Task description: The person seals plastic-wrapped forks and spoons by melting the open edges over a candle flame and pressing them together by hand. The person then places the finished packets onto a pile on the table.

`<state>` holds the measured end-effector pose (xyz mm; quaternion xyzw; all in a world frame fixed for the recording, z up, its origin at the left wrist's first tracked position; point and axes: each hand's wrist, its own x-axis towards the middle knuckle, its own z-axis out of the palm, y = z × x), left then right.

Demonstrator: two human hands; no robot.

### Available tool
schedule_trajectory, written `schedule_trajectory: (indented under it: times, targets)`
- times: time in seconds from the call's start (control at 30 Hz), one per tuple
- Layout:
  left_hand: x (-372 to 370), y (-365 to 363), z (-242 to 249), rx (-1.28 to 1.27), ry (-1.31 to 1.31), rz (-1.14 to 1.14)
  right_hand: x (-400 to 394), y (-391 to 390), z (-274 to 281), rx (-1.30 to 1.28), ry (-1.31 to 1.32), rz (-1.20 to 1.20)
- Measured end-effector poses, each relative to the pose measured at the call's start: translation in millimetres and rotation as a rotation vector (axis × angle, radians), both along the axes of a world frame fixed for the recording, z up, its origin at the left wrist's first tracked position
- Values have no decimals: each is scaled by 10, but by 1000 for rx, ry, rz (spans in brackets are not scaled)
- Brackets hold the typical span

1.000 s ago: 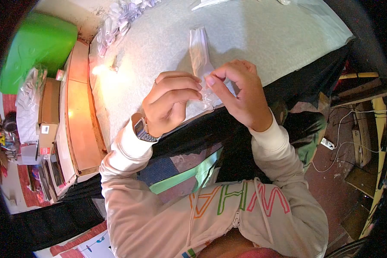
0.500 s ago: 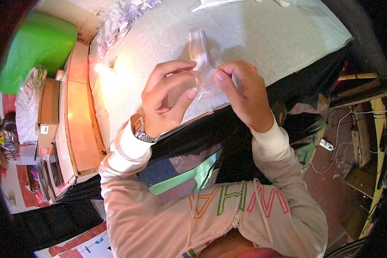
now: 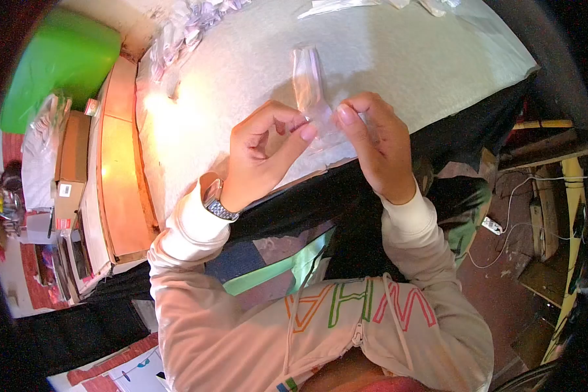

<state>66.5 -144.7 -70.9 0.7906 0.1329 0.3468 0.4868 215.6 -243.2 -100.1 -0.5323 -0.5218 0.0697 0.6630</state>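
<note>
A clear plastic bag [image 3: 309, 81] with pale, folded contents lies on the white-covered table in front of me; what the contents are I cannot make out. Its loose, see-through end reaches toward me between my hands. My left hand [image 3: 268, 140], with a metal watch at the wrist, pinches the left side of that end between thumb and fingertips. On the other side, my right hand [image 3: 375, 140] has thumb and forefinger pressed together at the right edge of the plastic.
Crumpled plastic packets [image 3: 183, 32] are heaped at the table's far left, and more white packets [image 3: 340, 6] lie at the far edge. A bright light spot falls on the left of the table cover [image 3: 431, 72]. A cardboard box [image 3: 72, 147] and green container [image 3: 59, 72] stand left.
My left fingers, spread apart before, have closed on the bag's end. The right hand keeps its pinch and has shifted slightly right. The bag stays nearly in place.
</note>
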Motion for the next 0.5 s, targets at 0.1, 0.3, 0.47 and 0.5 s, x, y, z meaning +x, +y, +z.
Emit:
schedule_trajectory:
  times: [0.1, 0.3, 0.47, 0.5]
  targets:
    - [-1, 1, -19, 8, -39, 2, 1, -14, 15, -1, 118, 87]
    - [-12, -3, -9, 66, -73, -13, -34, -38, 22, 7, -49, 3]
    - [-28, 7, -3, 91, -71, -28, -88, 1, 8, 10, 23, -55]
    - [-32, 12, 7, 116, -69, -32, -83, 9, 10, 13, 6, -71]
